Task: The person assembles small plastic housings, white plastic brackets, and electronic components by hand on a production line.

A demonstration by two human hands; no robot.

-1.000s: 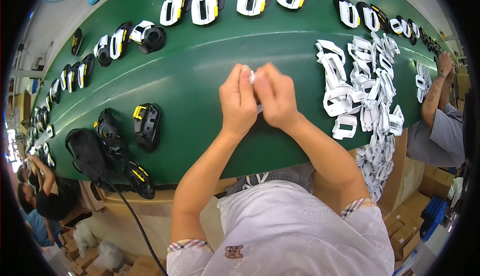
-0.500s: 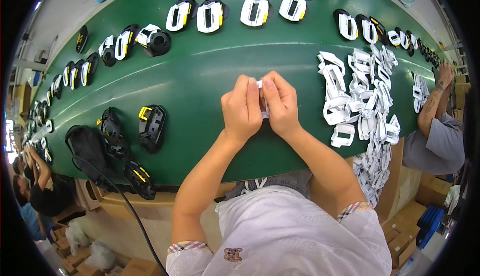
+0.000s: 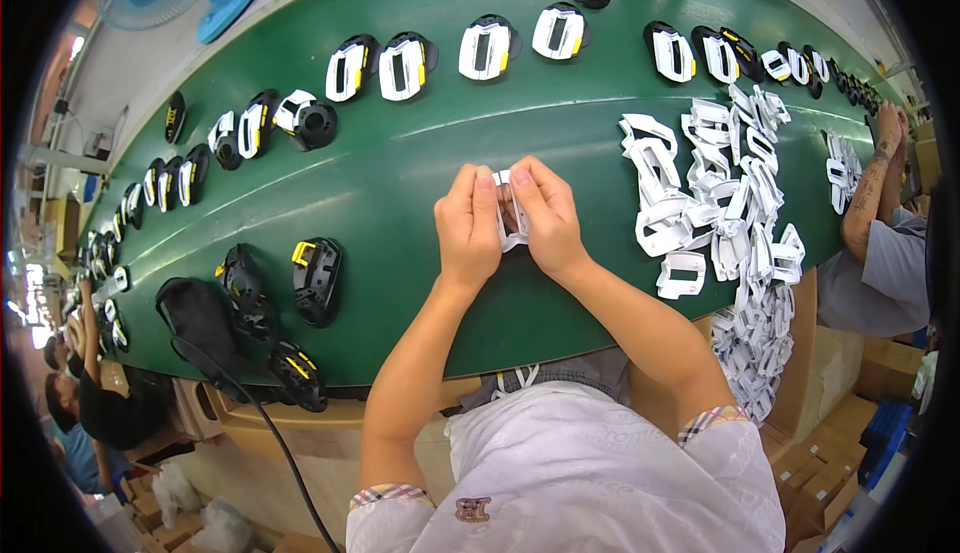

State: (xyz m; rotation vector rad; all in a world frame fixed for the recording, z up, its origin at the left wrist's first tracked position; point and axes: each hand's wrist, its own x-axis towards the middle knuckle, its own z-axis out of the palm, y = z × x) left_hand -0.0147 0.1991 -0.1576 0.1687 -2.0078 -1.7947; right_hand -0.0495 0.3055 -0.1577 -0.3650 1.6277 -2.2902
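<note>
Over the middle of the green tabletop, a white plastic frame with an open centre is held between my two hands. My left hand grips its left side, thumb pressed along the edge. My right hand grips the opposite side the same way. The fingers beneath the frame are mostly hidden. To the right lies a heaped pile of similar white plastic frames. Left of my hands is a black plastic shell with a yellow clip, beside further black-and-yellow parts.
Black shells with white frames fitted line the far side of the green table. A black fabric item with a cord lies at the near left. Co-workers sit at both ends; one forearm reaches in at right. A blue fan stands beyond.
The frame is tilted differently, so its opening and both sides show more between my hands. My hands have spread slightly apart. The whole view has shifted a little.
</note>
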